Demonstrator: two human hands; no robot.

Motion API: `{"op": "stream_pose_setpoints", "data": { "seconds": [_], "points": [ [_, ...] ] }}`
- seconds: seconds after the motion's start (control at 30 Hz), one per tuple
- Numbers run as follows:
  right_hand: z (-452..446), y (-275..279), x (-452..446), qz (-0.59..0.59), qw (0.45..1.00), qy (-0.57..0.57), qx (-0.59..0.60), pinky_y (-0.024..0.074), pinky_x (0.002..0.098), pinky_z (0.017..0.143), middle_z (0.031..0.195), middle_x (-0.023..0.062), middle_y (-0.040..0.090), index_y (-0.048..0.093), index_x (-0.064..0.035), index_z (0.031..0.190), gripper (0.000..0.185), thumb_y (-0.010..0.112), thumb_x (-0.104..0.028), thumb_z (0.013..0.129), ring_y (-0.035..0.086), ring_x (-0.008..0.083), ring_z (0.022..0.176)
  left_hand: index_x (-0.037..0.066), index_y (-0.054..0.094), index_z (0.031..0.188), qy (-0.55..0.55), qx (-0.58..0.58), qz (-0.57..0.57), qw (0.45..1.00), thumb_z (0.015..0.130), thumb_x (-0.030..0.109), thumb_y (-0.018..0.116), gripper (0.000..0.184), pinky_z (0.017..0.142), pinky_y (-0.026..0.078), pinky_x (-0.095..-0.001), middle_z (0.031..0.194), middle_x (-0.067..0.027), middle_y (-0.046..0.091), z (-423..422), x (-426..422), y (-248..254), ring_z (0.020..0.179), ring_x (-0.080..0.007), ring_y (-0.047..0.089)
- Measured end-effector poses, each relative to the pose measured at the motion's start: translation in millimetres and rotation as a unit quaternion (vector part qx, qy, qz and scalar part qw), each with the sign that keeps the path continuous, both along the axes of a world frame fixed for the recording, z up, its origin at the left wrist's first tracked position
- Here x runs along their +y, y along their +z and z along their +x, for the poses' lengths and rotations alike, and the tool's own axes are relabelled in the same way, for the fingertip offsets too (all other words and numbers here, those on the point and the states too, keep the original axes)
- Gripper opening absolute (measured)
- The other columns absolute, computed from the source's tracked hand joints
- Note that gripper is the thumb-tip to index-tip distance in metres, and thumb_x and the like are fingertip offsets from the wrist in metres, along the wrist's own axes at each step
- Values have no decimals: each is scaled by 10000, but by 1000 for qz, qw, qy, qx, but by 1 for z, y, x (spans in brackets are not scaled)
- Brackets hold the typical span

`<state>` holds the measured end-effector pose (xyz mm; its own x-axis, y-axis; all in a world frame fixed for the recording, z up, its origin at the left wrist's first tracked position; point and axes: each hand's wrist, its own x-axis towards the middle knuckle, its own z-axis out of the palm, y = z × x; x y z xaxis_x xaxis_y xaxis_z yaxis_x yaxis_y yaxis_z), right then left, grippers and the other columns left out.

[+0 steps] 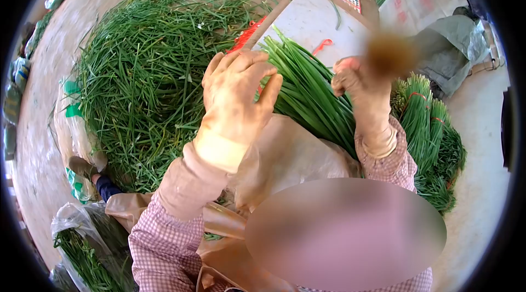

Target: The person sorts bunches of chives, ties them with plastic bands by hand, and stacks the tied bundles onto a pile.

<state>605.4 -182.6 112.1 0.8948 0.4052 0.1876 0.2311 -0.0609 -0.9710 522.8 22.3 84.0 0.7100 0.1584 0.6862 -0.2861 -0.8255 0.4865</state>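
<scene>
A bunch of long green leafy stalks [312, 86] lies slantwise over the white board [312, 10] and a brown plastic sheet on the lap. At its upper left side is my left hand [235, 89], in a tan glove, its fingers bent and the thumb apart from them. A bit of red shows behind that thumb. My right hand [359, 86], also gloved, is beside the bunch on the right, its fingers curled together; what they hold, if anything, is too small to tell. A red tie [322, 46] lies on the board between the hands.
Loose green stalks [148, 84] form a large heap at the left. Red ties [246, 34] lie at the board's left edge. Tied bunches [424, 122] stand at the right. A clear bag of greens [90, 248] is at the lower left, and a grey-green sheet [452, 45] at the upper right.
</scene>
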Motion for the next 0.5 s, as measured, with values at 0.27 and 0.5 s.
{"op": "stream_pose_setpoints", "data": {
  "seconds": [0.27,0.5],
  "points": [
    [-5,17,-16,196,973,23,117,480,257,688,790,28,609,632,-8,949,103,659,-83,883,584,145,716,63,690,964,26,102,-31,994,749,113,710,222,966,429,-408,1154,-125,641,23,-2,-29,1103,-309,576],
    [-22,23,-7,-121,878,308,-346,490,374,778,891,109,630,639,-38,1025,315,753,-105,739,631,276,844,58,693,1010,-48,160,-111,980,793,122,704,227,1002,416,-380,1197,-142,627,24,8,-31,1172,-299,556]
  ]
}}
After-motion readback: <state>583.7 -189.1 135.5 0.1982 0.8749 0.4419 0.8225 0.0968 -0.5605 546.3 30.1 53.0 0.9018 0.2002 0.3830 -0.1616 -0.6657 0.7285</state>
